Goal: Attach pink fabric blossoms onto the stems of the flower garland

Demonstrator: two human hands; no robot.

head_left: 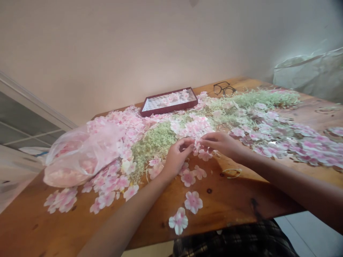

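Over the middle of the wooden table (227,200), my left hand (179,151) and my right hand (224,143) meet with their fingertips almost touching. Both are closed in a pinch on a small pink artificial flower (197,146), partly hidden by the fingers. Just behind them lies a heap of pale pink artificial flowers (198,126). Green plastic flower stems (155,140) are piled to the left of that heap. Below my hands, several loose flower heads lie flat, among them a pink one (193,202) and a whiter one (178,221) near the table's front edge.
A dark red tray (168,110) with a few flowers stands by the wall. Eyeglasses (224,89) lie to its right. On the left is a clear plastic bag (80,157) of pink flowers. More green stems (268,98) and flowers (316,148) spread right, before a white sack (308,76).
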